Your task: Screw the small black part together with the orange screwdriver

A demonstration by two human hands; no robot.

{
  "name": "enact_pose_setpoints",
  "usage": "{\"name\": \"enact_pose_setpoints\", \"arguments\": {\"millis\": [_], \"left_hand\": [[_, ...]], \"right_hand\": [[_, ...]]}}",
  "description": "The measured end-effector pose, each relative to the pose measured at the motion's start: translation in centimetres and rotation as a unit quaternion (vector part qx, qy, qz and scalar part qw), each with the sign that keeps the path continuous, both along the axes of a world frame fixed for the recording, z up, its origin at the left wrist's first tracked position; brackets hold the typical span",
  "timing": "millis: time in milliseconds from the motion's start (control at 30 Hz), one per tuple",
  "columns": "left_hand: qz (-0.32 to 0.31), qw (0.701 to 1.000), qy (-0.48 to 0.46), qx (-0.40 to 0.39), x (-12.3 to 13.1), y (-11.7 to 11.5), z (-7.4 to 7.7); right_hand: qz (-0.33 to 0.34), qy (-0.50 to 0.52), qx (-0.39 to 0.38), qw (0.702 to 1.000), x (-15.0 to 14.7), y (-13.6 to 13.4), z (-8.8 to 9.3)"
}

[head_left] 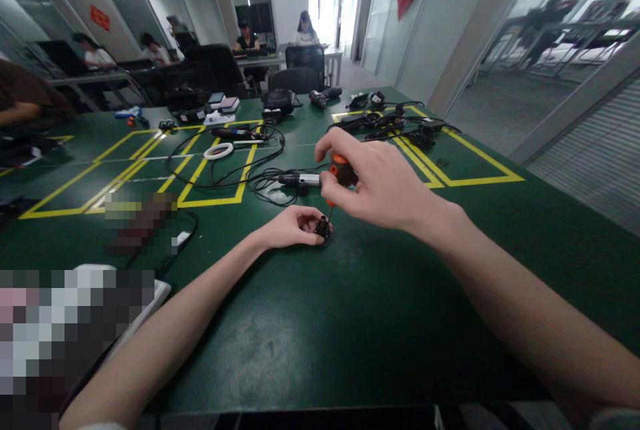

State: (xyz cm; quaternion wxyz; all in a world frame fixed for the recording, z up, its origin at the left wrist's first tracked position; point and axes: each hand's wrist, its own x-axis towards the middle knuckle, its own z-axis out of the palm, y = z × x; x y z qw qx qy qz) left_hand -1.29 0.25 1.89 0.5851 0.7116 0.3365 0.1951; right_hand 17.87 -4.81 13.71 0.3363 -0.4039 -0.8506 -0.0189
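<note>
Just beyond the left hand (289, 227), a silver-and-black device (309, 180) lies by cables (261, 180).

Bare green tabletop (300, 337) spans the lower centre of the frame, room for a hand to pass. Looped black cables (263, 183) obstruct left of centre, tangled dark gear (387, 125) crowds the upper right, and a white-edged object (95, 323) blocks the lower left.
</note>
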Motion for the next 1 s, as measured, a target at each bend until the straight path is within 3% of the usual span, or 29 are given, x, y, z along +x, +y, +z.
{"name": "enact_pose_setpoints", "arguments": {"millis": [200, 533, 1000], "left_hand": [[-0.014, 0.999, -0.03, -0.021, -0.1, 0.2, 0.0], [0.008, 1.0, -0.004, 0.011, 0.4, 0.2, -0.7], [-0.01, 1.0, -0.014, 0.02, 0.0, 0.6, -1.2]], "right_hand": [[-0.005, -0.003, 0.008, 1.0, 0.0, -0.1, 0.2], [-0.004, 0.001, 0.029, 1.0, 0.0, 0.2, -0.2], [0.009, 0.016, 0.002, 1.0, 0.0, 0.1, 0.0]]}}
